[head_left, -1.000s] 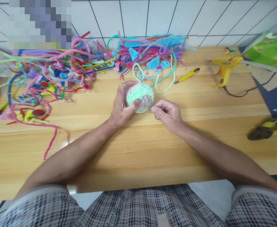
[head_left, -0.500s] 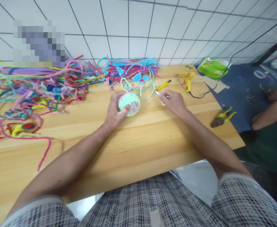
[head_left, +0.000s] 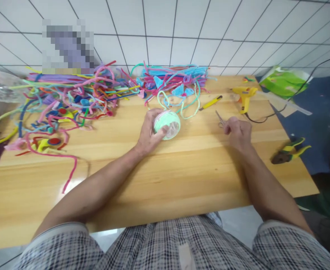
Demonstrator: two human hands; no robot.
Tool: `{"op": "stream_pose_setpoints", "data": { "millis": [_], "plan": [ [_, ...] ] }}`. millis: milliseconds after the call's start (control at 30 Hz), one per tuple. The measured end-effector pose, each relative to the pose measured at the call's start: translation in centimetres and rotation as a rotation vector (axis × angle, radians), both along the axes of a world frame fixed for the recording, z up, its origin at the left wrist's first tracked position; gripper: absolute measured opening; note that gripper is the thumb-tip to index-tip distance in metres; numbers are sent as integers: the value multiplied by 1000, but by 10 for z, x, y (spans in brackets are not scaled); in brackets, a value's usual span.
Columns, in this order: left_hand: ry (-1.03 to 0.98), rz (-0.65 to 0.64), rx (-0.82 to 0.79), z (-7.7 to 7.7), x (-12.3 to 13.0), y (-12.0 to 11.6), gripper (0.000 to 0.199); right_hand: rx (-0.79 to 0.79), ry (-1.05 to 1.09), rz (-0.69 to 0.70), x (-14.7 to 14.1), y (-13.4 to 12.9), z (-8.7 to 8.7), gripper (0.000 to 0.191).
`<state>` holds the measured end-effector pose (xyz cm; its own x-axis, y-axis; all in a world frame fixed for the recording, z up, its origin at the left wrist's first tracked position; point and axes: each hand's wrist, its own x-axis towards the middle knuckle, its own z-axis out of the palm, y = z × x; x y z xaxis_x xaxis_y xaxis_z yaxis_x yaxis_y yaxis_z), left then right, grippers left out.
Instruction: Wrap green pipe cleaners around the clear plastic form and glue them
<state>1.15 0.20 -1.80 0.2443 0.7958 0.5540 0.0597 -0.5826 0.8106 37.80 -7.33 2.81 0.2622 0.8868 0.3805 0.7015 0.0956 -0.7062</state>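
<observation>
Left hand (head_left: 150, 131) has its grip around a mint-green wrapped ball (head_left: 167, 123), held over the middle of the worktop (head_left: 165, 176). Right hand (head_left: 238, 131) has its grip closed on small scissors (head_left: 220, 120), just below the yellow glue gun (head_left: 245, 98).

Smooth, faintly glossy wooden table (head_left: 165, 176) — pale grain, fuzzy pipe cleaners (head_left: 173, 77), yellow plastic-looking glue gun (head_left: 245, 98)
</observation>
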Motion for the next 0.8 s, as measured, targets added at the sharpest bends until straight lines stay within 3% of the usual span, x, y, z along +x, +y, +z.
{"op": "stream_pose_setpoints", "data": {
  "millis": [100, 433, 633, 800],
  "plan": [
    [10, 11, 0, 1, 2, -2, 65, -21, 79, 38, -6, -3, 0, 72],
    [51, -14, -4, 8, -1, -5, 66, -54, 142, 18, -9, 6, -10, 53],
    [82, -19, 57, 4, -1, -3, 65, -39, 134, 84, -19, 2, -6, 51],
    [79, -33, -18, 8, -9, -2, 67, 2, 148, 148, -29, 5, -3, 47]
  ]
}}
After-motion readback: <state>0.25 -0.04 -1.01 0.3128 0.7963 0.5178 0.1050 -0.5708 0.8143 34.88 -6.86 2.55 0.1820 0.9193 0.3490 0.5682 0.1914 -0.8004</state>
